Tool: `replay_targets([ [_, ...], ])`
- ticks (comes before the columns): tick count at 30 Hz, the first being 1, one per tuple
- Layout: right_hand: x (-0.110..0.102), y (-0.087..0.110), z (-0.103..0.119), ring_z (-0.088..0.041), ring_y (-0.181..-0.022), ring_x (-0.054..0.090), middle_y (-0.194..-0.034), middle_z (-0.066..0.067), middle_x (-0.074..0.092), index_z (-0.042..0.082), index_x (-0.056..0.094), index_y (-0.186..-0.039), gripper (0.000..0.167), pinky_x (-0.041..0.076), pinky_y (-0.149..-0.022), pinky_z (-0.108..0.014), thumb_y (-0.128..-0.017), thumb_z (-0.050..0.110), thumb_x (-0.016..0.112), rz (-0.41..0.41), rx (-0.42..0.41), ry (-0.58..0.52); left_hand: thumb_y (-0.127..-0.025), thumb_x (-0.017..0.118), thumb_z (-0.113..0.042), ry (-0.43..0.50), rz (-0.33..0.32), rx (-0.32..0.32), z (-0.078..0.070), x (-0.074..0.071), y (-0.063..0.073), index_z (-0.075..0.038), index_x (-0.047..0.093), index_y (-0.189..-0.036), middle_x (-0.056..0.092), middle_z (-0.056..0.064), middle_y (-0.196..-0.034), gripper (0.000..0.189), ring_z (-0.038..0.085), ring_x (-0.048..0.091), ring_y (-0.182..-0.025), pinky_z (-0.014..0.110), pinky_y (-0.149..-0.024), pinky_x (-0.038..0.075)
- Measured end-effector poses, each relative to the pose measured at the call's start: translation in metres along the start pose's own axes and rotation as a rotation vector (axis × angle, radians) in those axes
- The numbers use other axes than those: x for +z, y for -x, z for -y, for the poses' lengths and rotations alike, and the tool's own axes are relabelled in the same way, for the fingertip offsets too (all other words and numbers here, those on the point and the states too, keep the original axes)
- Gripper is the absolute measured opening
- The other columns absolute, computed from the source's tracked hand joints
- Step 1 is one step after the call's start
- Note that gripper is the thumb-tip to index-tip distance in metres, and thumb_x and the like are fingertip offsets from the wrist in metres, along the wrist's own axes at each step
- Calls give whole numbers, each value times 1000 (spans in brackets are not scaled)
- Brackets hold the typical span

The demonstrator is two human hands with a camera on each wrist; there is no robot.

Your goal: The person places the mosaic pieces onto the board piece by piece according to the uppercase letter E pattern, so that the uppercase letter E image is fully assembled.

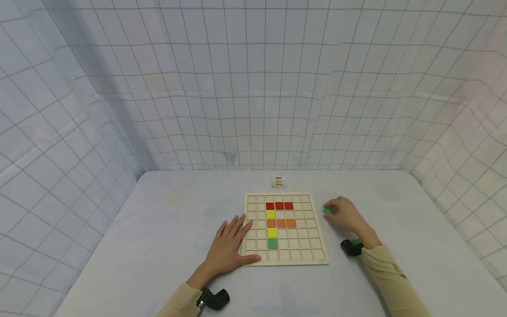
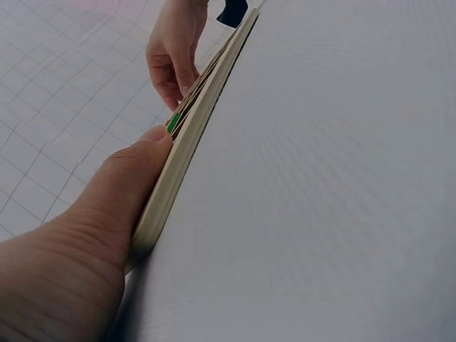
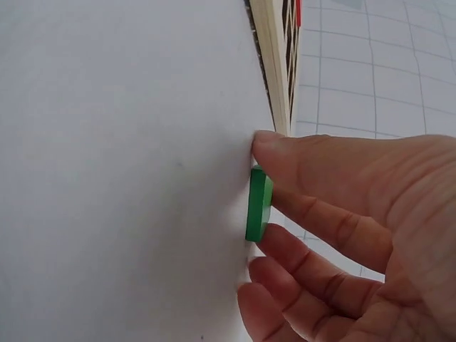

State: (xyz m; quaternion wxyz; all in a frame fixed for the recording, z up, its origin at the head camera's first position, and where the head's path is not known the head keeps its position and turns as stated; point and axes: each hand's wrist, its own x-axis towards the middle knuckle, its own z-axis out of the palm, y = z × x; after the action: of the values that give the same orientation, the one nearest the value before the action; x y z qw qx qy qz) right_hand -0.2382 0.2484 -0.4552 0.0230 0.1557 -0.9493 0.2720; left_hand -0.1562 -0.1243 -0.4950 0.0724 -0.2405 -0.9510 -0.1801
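A pale wooden grid board [image 1: 285,263] lies flat before me. In its cells sit red tiles [image 1: 279,206] in a row of 3, a yellow tile [image 1: 270,214], a row of orange tiles [image 1: 281,223], another yellow tile [image 1: 272,233] and a green tile [image 1: 272,243] at the bottom. My left hand [image 1: 226,250] rests with spread fingers on the board's left edge, its thumb along the front corner. Just right of the board, my right hand [image 1: 345,215] pinches a loose green tile [image 3: 258,204] between thumb and fingers, close over the table.
Behind the board lies a small pattern card [image 1: 279,182] showing coloured squares. Another green piece [image 1: 356,241] is partly hidden under the right wrist. A black camera mount [image 1: 351,248] hangs at that wrist. Grid-patterned cloth [image 1: 253,88] walls the table at the back and sides.
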Motion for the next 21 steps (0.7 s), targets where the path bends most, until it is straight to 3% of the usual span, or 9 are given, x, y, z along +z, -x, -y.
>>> replay_targets([
  [13, -7, 3, 5, -23, -82, 55, -91, -9, 60, -5, 64, -108, 29, 48, -66, -37, -80, 2, 69, 106, 152, -100, -75, 51, -78, 4, 11, -2, 0, -1, -1, -18, 30, -151, 18, 6, -156, 99, 24, 11, -143, 48, -112, 6],
  [21, -5, 4, 7, -24, -83, 57, -94, -8, 62, 2, 68, -98, 20, 48, -66, -38, -79, 6, 73, 76, 143, -90, -75, 52, -78, 16, 19, -15, 0, -1, 1, -18, 30, -151, 18, 5, -157, 99, 24, 11, -143, 47, -112, 5],
])
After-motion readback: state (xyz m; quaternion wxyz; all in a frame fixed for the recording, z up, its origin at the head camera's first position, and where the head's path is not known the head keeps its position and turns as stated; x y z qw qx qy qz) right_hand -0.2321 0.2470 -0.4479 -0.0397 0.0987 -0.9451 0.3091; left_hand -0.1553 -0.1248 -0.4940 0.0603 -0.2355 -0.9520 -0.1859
